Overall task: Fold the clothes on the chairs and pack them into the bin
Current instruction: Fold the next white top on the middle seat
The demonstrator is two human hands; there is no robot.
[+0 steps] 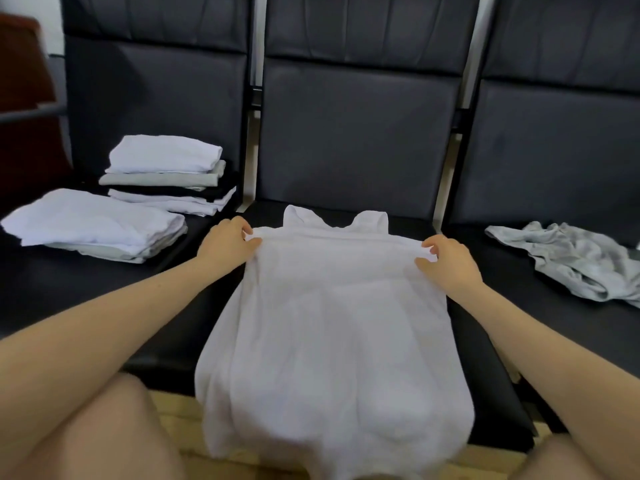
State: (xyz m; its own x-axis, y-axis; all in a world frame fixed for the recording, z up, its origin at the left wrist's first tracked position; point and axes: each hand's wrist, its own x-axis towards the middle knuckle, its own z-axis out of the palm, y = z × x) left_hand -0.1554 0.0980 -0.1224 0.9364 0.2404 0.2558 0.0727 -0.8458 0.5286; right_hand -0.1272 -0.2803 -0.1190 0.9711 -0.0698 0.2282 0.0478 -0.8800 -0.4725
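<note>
Row of three black padded chairs [353,140], seats side by side, pale wood floor showing at the near edge. No bin in view, so packing can't be judged from here; nothing visibly packed.

Done so far, by the look of it: two folded stacks on the left seat. Far stack [169,174] is several pieces high, white, grey and one dark layer. Near stack [93,225] sits just beside it, white on top, a few layers.

In progress: white tank top [332,306] lies flat on the middle seat, straps pointing far, lower part hanging off the near seat edge toward the person. A fold ridge runs across it just below the straps. Left hand [225,242] pinches the left end of that ridge; right hand [446,259] pinches the right end, thumb and fingers curled on the cloth. Looks like mid-fold, first crosswise fold being set or adjusted.

Left to do: grey garment [575,258] lies crumpled on the right seat, unfolded. Then everything goes into the bin. Rough estimate: folding mostly done, packing not started as far as visible.
</note>
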